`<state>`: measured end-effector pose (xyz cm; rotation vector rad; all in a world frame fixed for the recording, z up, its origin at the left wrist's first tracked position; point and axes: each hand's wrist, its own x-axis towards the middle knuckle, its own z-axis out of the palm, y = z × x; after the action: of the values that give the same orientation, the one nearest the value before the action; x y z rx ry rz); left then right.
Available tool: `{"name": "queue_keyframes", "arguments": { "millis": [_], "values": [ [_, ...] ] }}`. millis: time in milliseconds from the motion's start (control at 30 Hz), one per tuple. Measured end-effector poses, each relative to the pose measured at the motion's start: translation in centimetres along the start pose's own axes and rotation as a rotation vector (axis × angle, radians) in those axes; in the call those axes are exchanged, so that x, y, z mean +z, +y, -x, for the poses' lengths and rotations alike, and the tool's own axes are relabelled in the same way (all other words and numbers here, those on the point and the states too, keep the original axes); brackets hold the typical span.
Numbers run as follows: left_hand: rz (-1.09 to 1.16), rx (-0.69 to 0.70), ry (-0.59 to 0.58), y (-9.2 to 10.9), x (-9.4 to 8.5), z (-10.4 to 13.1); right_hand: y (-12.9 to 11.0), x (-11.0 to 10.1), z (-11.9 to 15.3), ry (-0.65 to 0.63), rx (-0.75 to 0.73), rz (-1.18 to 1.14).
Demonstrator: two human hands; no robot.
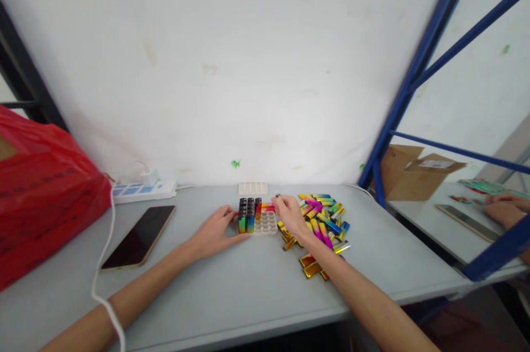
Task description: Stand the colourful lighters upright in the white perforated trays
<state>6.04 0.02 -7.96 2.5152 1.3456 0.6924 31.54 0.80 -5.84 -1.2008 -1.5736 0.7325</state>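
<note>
white trays (267, 225), two; two hands (219, 230), right (289, 215) holding one lighter (268, 208)

Tray (266, 226) between my left fingers (227, 214) and right fingers (281, 206).
On my feed: standing lighters (247, 215) fill tray's left side; loose pile (325, 226) right of right fingers; spare tray (252, 188) behind, near wall; phone (139, 237) left of left fingers, power strip (144, 192) behind it.

Bright, diffuse light; edges stretched.
</note>
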Motion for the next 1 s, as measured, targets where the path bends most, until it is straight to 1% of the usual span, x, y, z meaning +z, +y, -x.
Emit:
{"name": "queue_keyframes", "arguments": {
  "millis": [67,133,167,267,300,333,400,433,467,533,633,733,833,1000],
  "values": [
    [0.001,0.002,-0.002,0.0,-0.1,0.0,-0.2,-0.2,0.0,0.022,-0.048,0.058],
    [-0.001,0.004,-0.015,0.1,-0.3,0.0,-0.6,-0.5,0.1,0.007,-0.115,0.095],
    [0.001,0.005,-0.026,0.1,-0.5,0.0,-0.7,-0.7,0.2,-0.037,-0.141,0.098],
    [0.015,0.018,-0.077,0.0,-0.9,-0.2,-1.2,-1.1,0.4,-0.259,-0.202,0.084],
    [0.019,0.022,-0.088,-0.1,-1.0,-0.2,-1.3,-1.2,0.5,-0.307,-0.244,0.115],
    [0.023,0.026,-0.094,-0.2,-1.1,-0.2,-1.3,-1.4,0.5,-0.324,-0.302,0.173],
    [0.026,0.033,-0.092,-0.5,-1.1,-0.2,-1.3,-1.6,0.7,-0.299,-0.423,0.34],
    [0.025,0.033,-0.089,-0.6,-1.1,-0.2,-1.3,-1.6,0.7,-0.284,-0.449,0.42],
    [0.024,0.03,-0.088,-0.6,-1.1,-0.2,-1.2,-1.6,0.8,-0.282,-0.447,0.483],
    [0.019,0.021,-0.096,-0.6,-1.1,-0.2,-1.0,-1.6,0.9,-0.303,-0.391,0.552],
    [0.001,0.016,-0.105,-0.4,-1.1,-0.2,-0.8,-1.5,0.9,-0.319,-0.324,0.541],
    [-0.021,0.03,-0.107,-0.3,-1.2,-0.2,-0.6,-1.4,0.8,-0.36,-0.333,0.514],
    [-0.033,0.041,-0.107,-0.2,-1.2,-0.1,-0.4,-1.1,0.8,-0.409,-0.347,0.544],
    [-0.043,0.054,-0.1,-0.1,-1.2,0.0,0.6,-0.3,0.7,-0.412,-0.363,0.57]
  ]
}}
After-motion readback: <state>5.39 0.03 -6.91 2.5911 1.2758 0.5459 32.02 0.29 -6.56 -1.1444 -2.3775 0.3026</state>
